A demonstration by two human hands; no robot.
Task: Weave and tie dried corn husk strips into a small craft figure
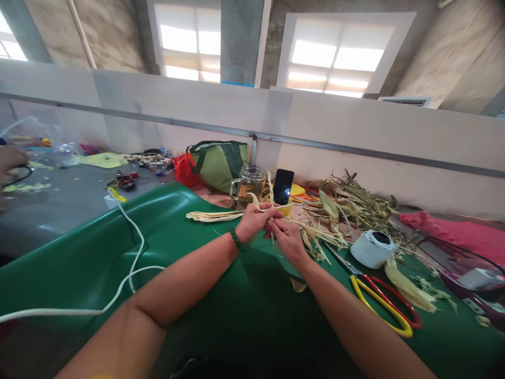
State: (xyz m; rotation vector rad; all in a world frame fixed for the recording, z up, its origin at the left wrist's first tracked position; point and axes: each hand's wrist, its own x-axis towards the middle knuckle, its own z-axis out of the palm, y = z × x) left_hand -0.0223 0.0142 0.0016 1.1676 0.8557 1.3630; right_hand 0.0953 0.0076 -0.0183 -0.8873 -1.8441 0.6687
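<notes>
Husk strips [270, 185]: left hand [251, 224] and right hand [290, 240] pinch them, hiding the middle.

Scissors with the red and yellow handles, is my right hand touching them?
Apart. The head view shows green sheet and pale dry strips in the gap between the right hand and the scissors.

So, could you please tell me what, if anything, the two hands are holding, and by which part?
Pale husk strips, held partway along by the left hand and right hand, with loose ends sticking out above; the grip's exact spot is hidden.
</notes>
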